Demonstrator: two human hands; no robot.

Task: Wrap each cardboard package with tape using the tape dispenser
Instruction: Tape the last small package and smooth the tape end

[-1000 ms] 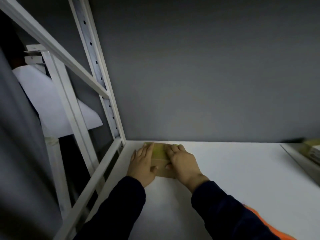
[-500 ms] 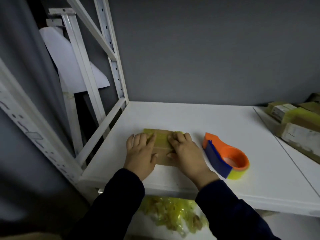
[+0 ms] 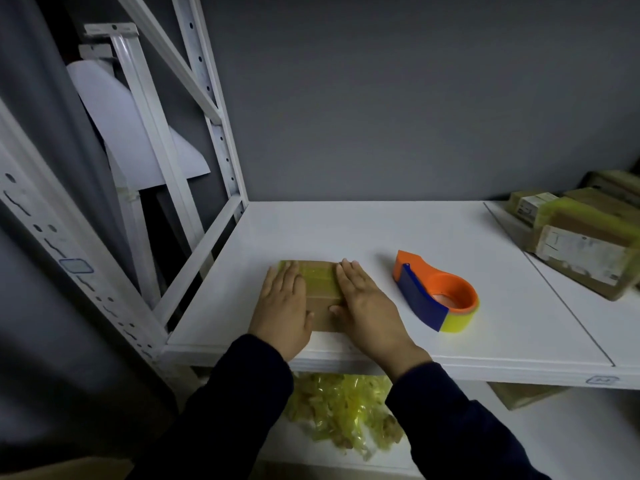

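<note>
Fingers [image 3: 347, 277] on both hands lie straight and close together, flat on top of the small cardboard package [image 3: 320, 297] and pressing it down; neither hand curls round anything. The left hand [image 3: 282, 308] covers the package's left side and the right hand [image 3: 369, 311] its right side, thumbs turned inward over the bare brown strip between them. The package sits on the white shelf [image 3: 346, 230] near its front edge, towards the left end.

A band of yellow tape [image 3: 317, 275] already runs across the far part of the package, and from where I stand the hands look to be smoothing it flat. The near part shows plain cardboard, so I'd judge this package only partly wrapped, with at least one more pass to go.

The tape dispenser [image 3: 434, 292], orange with a blue guard and a yellow roll, lies on the shelf just to the right of the right hand, touched by nobody. It would have to be picked up for the next strip.

Over at the far right a stack of packages [image 3: 585, 237] rests on the neighbouring board; several carry yellowish tape and seem finished, though I cannot tell whether all are. On the lower shelf lies a heap of crumpled yellow scraps [image 3: 341, 414].
</note>
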